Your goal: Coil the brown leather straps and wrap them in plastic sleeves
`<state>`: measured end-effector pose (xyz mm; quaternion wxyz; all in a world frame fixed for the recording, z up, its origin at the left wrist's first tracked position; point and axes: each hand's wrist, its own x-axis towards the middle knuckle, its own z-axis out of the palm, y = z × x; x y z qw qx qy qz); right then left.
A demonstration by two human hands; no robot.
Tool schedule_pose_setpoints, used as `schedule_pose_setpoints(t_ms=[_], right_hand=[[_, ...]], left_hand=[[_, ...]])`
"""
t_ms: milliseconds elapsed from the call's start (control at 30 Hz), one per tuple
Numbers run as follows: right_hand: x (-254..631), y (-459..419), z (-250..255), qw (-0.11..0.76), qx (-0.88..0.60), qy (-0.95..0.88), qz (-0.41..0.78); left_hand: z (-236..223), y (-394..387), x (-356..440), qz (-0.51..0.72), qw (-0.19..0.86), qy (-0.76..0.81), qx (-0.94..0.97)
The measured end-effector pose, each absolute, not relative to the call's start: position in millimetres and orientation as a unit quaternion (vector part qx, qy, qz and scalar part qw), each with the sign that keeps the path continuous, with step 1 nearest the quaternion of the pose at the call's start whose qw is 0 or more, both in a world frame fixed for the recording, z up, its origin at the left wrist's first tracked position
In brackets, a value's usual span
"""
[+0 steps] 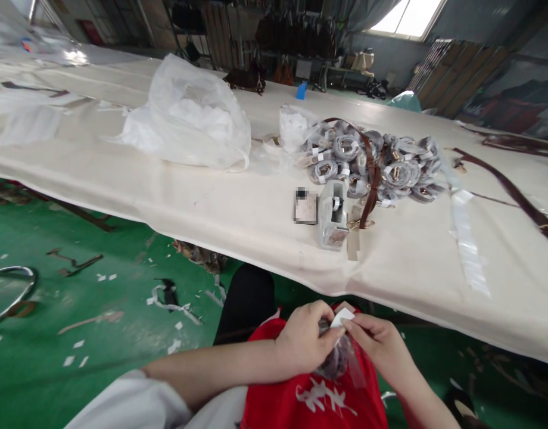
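Observation:
My left hand [307,336] is closed around a coiled strap wrapped in clear plastic [334,360], held low over my lap. A small white paper piece [343,316] sits at the top of the coil, between my two hands. From the other side, the thumb and forefinger of my right hand [383,342] pinch the edge of this paper. Part of the coil is hidden behind my left fingers. A red apron [283,399] with white markings lies below my hands.
On the cream-covered table [256,220] stands a tape dispenser [333,220]. Behind it are several wrapped strap coils [401,170] with a brown strap [372,173] across them. A white plastic bag [193,128] bulges at left. Scraps litter the green floor [131,333].

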<state>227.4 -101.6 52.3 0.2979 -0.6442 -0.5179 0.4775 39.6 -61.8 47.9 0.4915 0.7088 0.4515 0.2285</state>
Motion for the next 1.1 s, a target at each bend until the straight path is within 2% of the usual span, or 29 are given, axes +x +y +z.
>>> schedule_pose_setpoints(t_ms=[133, 500, 733, 800, 900, 1000, 1100], right_hand=[[231.3, -97.5, 48.7, 0.295, -0.648, -0.508, 0.485], [232.4, -81.3, 48.2, 0.282, -0.572, -0.468, 0.612], [233.2, -78.5, 47.9, 0.263, -0.554, -0.462, 0.641], [233.3, -77.9, 48.7, 0.245, -0.558, -0.492, 0.622], [231.0, -76.9, 53.5, 0.217, -0.594, -0.570, 0.523], [225.9, -75.1, 61.2, 0.184, -0.618, -0.633, 0.428], [221.4, -72.0, 64.7, 0.167, -0.614, -0.624, 0.453]], left_hand=[[49.4, -64.2, 38.3, 0.232, 0.521, 0.470, 0.673], [49.9, -63.7, 34.9, 0.216, 0.493, 0.441, 0.718], [49.4, -65.4, 33.3, 0.211, 0.512, 0.418, 0.720], [47.8, -65.1, 32.8, 0.209, 0.518, 0.415, 0.718], [45.8, -60.9, 30.9, 0.191, 0.503, 0.417, 0.733], [46.1, -53.8, 29.1, 0.118, 0.498, 0.402, 0.759], [46.5, -48.8, 30.3, 0.080, 0.539, 0.391, 0.742]])
